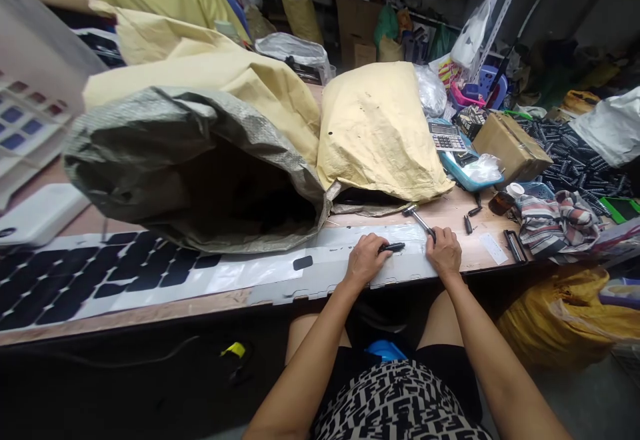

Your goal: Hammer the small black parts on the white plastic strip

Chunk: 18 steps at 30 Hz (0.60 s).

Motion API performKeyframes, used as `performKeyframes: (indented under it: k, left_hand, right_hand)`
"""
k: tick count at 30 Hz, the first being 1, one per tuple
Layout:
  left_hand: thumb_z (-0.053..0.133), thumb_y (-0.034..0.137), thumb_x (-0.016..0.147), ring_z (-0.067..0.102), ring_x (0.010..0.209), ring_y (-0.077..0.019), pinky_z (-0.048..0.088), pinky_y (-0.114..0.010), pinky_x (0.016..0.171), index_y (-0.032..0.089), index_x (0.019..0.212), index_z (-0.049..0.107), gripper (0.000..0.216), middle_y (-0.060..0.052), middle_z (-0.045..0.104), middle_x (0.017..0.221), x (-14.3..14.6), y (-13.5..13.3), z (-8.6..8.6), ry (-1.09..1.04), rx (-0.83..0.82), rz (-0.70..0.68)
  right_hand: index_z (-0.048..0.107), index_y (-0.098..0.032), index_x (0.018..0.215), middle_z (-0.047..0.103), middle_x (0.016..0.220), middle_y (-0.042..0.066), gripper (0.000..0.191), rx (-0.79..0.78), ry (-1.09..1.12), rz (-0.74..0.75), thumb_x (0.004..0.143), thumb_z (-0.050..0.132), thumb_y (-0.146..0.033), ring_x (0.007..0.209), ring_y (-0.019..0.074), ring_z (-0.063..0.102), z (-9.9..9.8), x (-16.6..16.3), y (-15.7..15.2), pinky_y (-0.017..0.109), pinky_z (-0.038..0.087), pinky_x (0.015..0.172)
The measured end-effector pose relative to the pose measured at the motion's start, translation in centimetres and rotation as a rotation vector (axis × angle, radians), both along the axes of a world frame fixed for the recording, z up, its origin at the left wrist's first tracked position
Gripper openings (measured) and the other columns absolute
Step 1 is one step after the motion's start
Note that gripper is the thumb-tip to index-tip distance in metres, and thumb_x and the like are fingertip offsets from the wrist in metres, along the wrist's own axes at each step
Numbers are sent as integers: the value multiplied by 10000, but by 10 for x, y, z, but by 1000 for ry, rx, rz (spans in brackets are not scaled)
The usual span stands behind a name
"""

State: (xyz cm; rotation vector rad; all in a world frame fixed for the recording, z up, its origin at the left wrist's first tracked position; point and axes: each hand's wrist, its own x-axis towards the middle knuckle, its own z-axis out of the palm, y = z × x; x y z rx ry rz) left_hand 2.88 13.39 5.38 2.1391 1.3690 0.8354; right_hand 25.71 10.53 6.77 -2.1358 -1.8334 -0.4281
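My left hand (pixel 367 261) is closed round a small black cylindrical piece (pixel 393 247), pressing it against a long grey strip (pixel 320 273) that lies along the wooden table's front edge. A small hammer (pixel 419 220) is gripped by its handle in my right hand (pixel 444 251), fingers curled, with the metal head resting on the table just beyond the strip. The two hands are close together over the strip's right end.
A big grey woven sack (pixel 190 167) gapes open behind the strip, with yellow sacks (pixel 380 127) beyond it. A panel of dark cells (pixel 75 280) lies at left. Right of my hands are black parts (pixel 468 223), a calculator (pixel 447 137), a cardboard box (pixel 510 147) and striped cloth (pixel 560 220).
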Motion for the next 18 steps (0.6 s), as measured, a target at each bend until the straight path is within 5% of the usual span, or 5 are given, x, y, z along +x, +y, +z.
performKeyframes:
  k: [5, 11, 18]
  left_hand:
    - [713, 299, 807, 560, 887, -225, 457, -356, 822, 222, 1026, 678, 234, -38, 628, 904, -3, 7, -9, -13, 21, -30]
    - [673, 287, 843, 557, 908, -216, 454, -351, 833, 240, 988, 707, 157, -34, 620, 907, -2, 11, -13, -34, -10, -65]
    - [667, 286, 847, 563, 918, -214, 463, -351, 852, 245, 982, 741, 159, -36, 611, 892, -2, 14, -18, -109, -11, -51]
  right_hand:
    - [606, -199, 1105, 567, 979, 74, 243, -8, -4, -12, 933, 487, -322, 894, 212, 465, -2, 0, 0, 303, 342, 744]
    - [625, -199, 1158, 589, 978, 74, 274, -39, 29, 8, 952, 484, -311, 883, 200, 497, 1, 4, 1, 290, 361, 728]
    - [660, -222, 1177, 650, 976, 63, 316, -32, 368, 53, 972, 451, -338, 883, 184, 599, 25, 2, -38, 281, 454, 767]
